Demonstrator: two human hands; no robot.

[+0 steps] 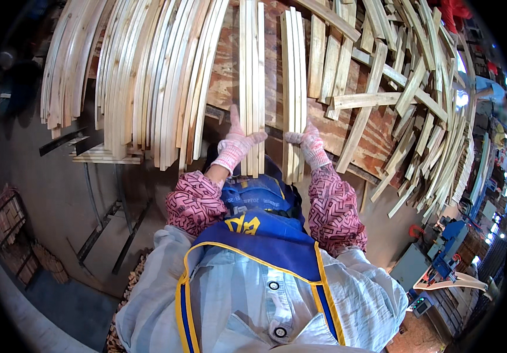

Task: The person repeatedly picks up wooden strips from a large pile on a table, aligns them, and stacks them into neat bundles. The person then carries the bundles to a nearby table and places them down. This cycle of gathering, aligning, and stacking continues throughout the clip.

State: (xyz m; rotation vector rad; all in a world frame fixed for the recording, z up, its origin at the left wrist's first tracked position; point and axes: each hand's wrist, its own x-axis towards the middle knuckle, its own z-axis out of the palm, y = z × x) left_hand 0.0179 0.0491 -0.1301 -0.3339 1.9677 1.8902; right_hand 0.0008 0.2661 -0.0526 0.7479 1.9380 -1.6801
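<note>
At 12 o'clock, two narrow bundles of wooden strips, the left bundle (252,76) and the right bundle (293,88), lie lengthwise side by side with a gap between them, their near ends jutting past the edge of the reddish-brown worktop (273,70). The gloved left hand (239,144) grasps the left bundle, thumb across the top; the right hand (309,146) grasps the right one near its end. Fingers underneath are hidden, so I cannot tell how tight either hold is. From 10 to 11 o'clock, long rows of strips (153,76) stand closely aligned and look finished. From 1 to 3 o'clock, a crisscrossed heap (427,138) seems still unsorted, so plenty appears left.
</note>
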